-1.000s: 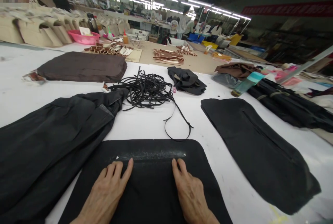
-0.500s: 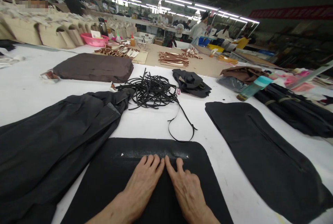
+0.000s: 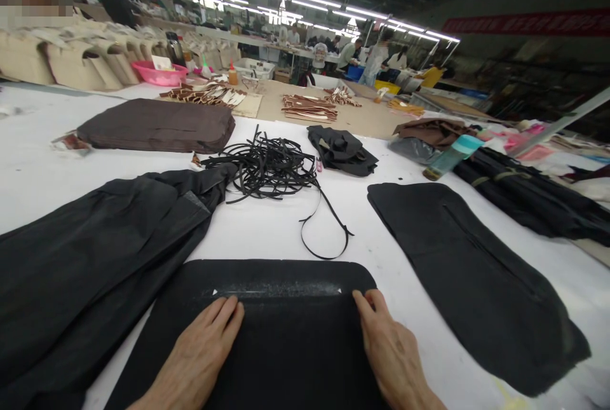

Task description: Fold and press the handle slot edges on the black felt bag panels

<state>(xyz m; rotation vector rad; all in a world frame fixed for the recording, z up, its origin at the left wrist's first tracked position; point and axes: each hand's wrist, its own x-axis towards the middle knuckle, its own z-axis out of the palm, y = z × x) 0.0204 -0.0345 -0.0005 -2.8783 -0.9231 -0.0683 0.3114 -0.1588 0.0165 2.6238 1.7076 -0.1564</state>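
A black fabric panel point(image 3: 286, 346) with rounded far corners lies before me on the white table. Near its far edge runs a straight pale-smudged strip point(image 3: 281, 288), with a small white triangle at each end. Flat on the panel, my left hand point(image 3: 203, 343) has its fingers stretched out, tips just below the left triangle. My right hand point(image 3: 391, 340) rests at the panel's right side, fingertips touching it by the right triangle, fingers a little bent and apart. No separate object shows in either hand; the undersides of the fingers are hidden.
Black cloth point(image 3: 109, 257) lies at left, a stack of black panels point(image 3: 471, 270) at right. Beyond are tangled black strips point(image 3: 271, 165), a brown fabric stack point(image 3: 157, 124), folded black cloth point(image 3: 343, 149) and a teal-capped bottle point(image 3: 452, 157). People work in the background.
My hands have slid apart from the middle of the panel, the left one leftward and the right one rightward. More of the smudged strip between the triangles is uncovered. The view has shifted slightly.
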